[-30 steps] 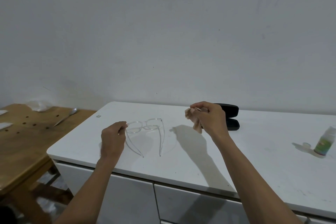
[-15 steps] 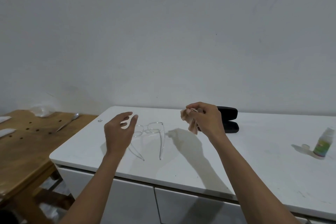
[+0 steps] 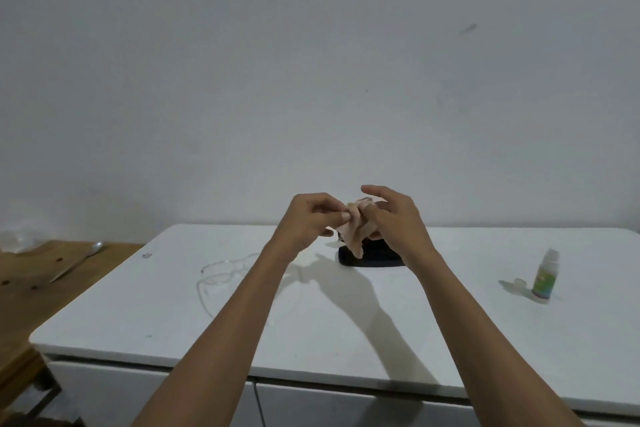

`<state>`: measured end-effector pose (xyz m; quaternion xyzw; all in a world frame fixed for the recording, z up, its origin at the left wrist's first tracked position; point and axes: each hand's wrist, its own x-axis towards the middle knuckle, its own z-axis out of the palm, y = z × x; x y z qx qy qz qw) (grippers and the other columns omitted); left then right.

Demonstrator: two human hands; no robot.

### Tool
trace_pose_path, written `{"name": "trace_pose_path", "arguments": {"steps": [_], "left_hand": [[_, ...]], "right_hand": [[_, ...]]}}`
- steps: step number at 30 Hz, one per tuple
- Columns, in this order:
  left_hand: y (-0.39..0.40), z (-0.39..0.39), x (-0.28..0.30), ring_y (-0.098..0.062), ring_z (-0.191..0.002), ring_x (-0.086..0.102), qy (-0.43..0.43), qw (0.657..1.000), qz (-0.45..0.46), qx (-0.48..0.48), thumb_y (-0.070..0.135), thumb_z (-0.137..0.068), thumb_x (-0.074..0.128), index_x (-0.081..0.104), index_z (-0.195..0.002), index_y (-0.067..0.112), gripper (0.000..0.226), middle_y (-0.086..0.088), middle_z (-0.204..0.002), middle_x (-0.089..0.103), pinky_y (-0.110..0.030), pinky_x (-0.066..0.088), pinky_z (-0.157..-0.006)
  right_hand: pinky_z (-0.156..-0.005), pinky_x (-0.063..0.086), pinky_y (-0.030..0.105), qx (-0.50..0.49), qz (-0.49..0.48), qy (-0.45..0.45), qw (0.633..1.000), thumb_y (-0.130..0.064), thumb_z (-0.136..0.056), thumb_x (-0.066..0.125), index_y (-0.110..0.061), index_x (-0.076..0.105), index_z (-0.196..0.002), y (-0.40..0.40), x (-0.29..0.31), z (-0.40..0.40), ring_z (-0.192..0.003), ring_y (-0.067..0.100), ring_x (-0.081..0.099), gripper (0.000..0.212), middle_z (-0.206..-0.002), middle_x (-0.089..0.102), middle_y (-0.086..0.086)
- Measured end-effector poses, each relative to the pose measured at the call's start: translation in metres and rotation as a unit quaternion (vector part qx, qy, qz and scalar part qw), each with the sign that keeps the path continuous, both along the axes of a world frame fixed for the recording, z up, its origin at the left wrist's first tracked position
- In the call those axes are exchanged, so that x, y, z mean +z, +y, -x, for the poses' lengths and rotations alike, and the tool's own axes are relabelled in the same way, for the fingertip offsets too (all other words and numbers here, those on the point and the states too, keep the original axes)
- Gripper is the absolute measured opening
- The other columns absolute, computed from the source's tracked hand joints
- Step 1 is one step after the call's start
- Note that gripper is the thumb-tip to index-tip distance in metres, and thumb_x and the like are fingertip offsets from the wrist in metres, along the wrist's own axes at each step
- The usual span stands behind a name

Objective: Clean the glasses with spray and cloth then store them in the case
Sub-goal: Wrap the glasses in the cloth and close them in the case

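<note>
Both hands are raised above the counter (image 3: 346,340); the left hand (image 3: 308,218) and right hand (image 3: 394,218) pinch the cloth (image 3: 355,230) between them; the glasses (image 3: 225,272) lie on the counter at left; the case (image 3: 370,258) behind, the spray (image 3: 545,276) at right.

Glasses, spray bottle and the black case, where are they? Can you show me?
glasses (image 3: 227,270): head view, on the clear front frame.
spray bottle (image 3: 545,279): head view, on its green label.
black case (image 3: 377,259): head view, on its dark side below the hands.
</note>
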<state>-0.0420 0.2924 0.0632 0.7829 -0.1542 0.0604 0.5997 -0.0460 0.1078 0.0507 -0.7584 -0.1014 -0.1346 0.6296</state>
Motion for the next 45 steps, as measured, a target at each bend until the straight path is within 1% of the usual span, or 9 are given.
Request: {"name": "trace_pose_path", "arguments": {"steps": [6, 10, 13, 16, 21, 27, 35, 37, 45], "left_hand": [[-0.020, -0.002, 0.011, -0.019, -0.073, 0.063, 0.029, 0.999, -0.011, -0.039, -0.002, -0.085, 0.070, 0.062, -0.079, 0.010, 0.016, -0.004, -0.074, 0.063, -0.044, 0.059, -0.081], [-0.032, -0.004, 0.009, -0.019, -0.088, 0.072, 0.112, 0.992, 0.033, -0.057, 0.033, -0.094, 0.068, 0.066, -0.097, 0.010, 0.023, -0.003, -0.094, 0.078, -0.039, 0.059, -0.078], [-0.040, -0.008, 0.008, -0.021, -0.091, 0.072, 0.142, 0.987, 0.052, -0.060, 0.043, -0.093, 0.070, 0.070, -0.114, 0.007, 0.041, -0.008, -0.097, 0.078, -0.046, 0.060, -0.091], [-0.045, -0.011, 0.008, -0.018, -0.088, 0.070, 0.149, 0.986, 0.025, -0.075, 0.030, -0.090, 0.075, 0.075, -0.105, 0.007, 0.028, -0.005, -0.090, 0.076, -0.043, 0.058, -0.093], [-0.053, -0.013, 0.004, -0.018, -0.083, 0.073, 0.115, 0.991, 0.030, -0.057, 0.017, -0.088, 0.076, 0.074, -0.088, 0.016, 0.002, -0.006, -0.090, 0.076, -0.040, 0.056, -0.088], [-0.050, -0.014, 0.006, -0.026, -0.089, 0.073, 0.095, 0.980, 0.159, -0.068, 0.007, -0.092, 0.069, 0.069, -0.084, 0.012, 0.010, -0.011, -0.094, 0.075, -0.044, 0.059, -0.091], [-0.051, -0.012, 0.009, -0.023, -0.088, 0.072, 0.089, 0.985, 0.126, -0.073, 0.020, -0.090, 0.072, 0.068, -0.096, 0.008, 0.014, -0.008, -0.089, 0.073, -0.039, 0.058, -0.081], [-0.052, -0.013, 0.006, -0.020, -0.084, 0.073, 0.065, 0.994, 0.074, -0.055, 0.026, -0.083, 0.083, 0.069, -0.100, 0.005, 0.031, -0.005, -0.083, 0.075, -0.036, 0.058, -0.079], [-0.051, -0.020, -0.006, -0.018, -0.070, 0.074, -0.046, 0.998, -0.009, 0.038, 0.016, -0.090, 0.074, 0.079, -0.087, 0.010, 0.009, -0.007, -0.078, 0.078, -0.027, 0.053, -0.071]], "right_hand": [[-0.081, 0.060, 0.037, -0.001, -0.025, 0.041, 0.999, -0.007, -0.077, 0.077, -0.013, 0.074, -0.109, -0.038, 0.005, -0.001, -0.090, 0.023, 0.074, 0.032, -0.090, 0.077, 0.005], [-0.072, 0.053, 0.025, 0.015, 0.009, 0.033, 0.999, 0.006, -0.084, 0.069, -0.015, 0.076, -0.098, -0.045, 0.009, 0.002, -0.084, 0.016, 0.071, 0.026, -0.088, 0.077, 0.003], [-0.081, 0.053, 0.029, 0.009, 0.055, 0.022, 0.998, 0.000, -0.087, 0.069, -0.021, 0.073, -0.110, -0.048, 0.010, 0.001, -0.088, 0.018, 0.072, 0.031, -0.093, 0.076, 0.005], [-0.082, 0.051, 0.028, 0.017, 0.087, 0.014, 0.996, -0.002, -0.087, 0.072, -0.022, 0.064, -0.126, -0.050, 0.010, 0.001, -0.088, 0.015, 0.070, 0.044, -0.089, 0.074, 0.000], [-0.076, 0.050, 0.027, 0.043, 0.057, 0.028, 0.997, 0.002, -0.083, 0.068, -0.023, 0.059, -0.136, -0.057, 0.008, 0.002, -0.081, 0.015, 0.070, 0.059, -0.087, 0.075, 0.001], [-0.079, 0.062, 0.036, 0.046, -0.063, 0.085, 0.993, -0.018, -0.097, 0.068, -0.013, 0.066, -0.126, -0.062, 0.009, 0.005, -0.078, 0.017, 0.076, 0.030, -0.102, 0.079, 0.011], [-0.070, 0.054, 0.028, 0.037, -0.080, 0.112, 0.990, -0.011, -0.090, 0.075, -0.002, 0.074, -0.099, -0.055, 0.009, 0.000, -0.060, 0.009, 0.062, 0.013, -0.058, 0.064, -0.009], [-0.068, 0.053, 0.026, 0.026, -0.064, 0.098, 0.993, -0.010, -0.090, 0.074, -0.002, 0.074, -0.098, -0.053, 0.010, 0.000, -0.062, 0.007, 0.063, 0.011, -0.065, 0.068, -0.007], [-0.067, 0.056, 0.022, -0.004, -0.028, 0.059, 0.998, -0.007, -0.084, 0.080, -0.009, 0.074, -0.107, -0.057, 0.015, -0.006, -0.069, 0.008, 0.067, 0.023, -0.078, 0.066, 0.000]]}}
